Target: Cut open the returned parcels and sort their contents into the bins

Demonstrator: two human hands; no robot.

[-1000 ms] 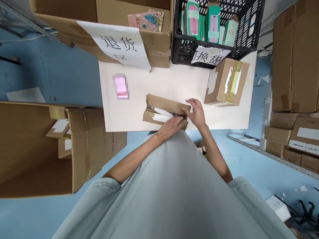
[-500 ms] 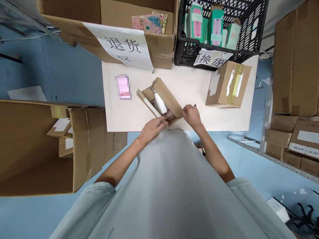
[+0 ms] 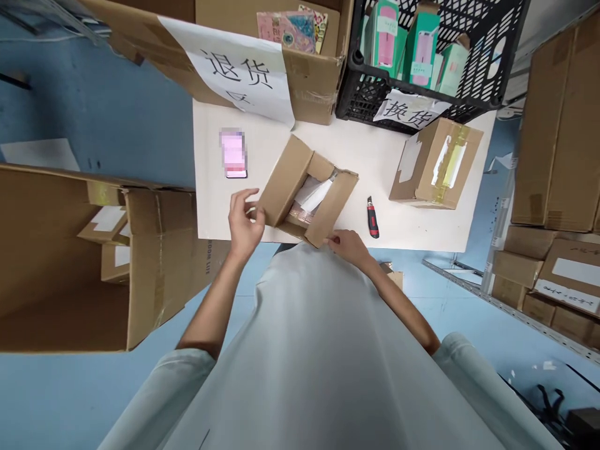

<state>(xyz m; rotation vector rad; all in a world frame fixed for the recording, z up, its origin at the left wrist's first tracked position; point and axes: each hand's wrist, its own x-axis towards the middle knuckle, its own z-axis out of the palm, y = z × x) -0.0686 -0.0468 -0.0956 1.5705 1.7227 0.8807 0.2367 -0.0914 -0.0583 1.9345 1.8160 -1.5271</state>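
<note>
A small brown cardboard box (image 3: 285,178) lies open on the white table (image 3: 347,150) near its front edge, its two long flaps spread apart. White paper and something pinkish show inside. My left hand (image 3: 244,220) grips the corner of the left flap, fingers curled on it. My right hand (image 3: 345,244) holds the near end of the right flap at the table edge. A red and black utility knife (image 3: 372,219) lies on the table just right of the box, untouched.
A pink phone (image 3: 233,154) lies at the table's left. A taped brown box (image 3: 435,164) sits at the right. Behind stand a large labelled carton (image 3: 300,69) and a black crate (image 3: 422,56) of green boxes. Large cartons flank both sides.
The box has turned and its flaps are now spread wide open. My hands moved from its near end to the two flaps. The knife now lies in view on the table.
</note>
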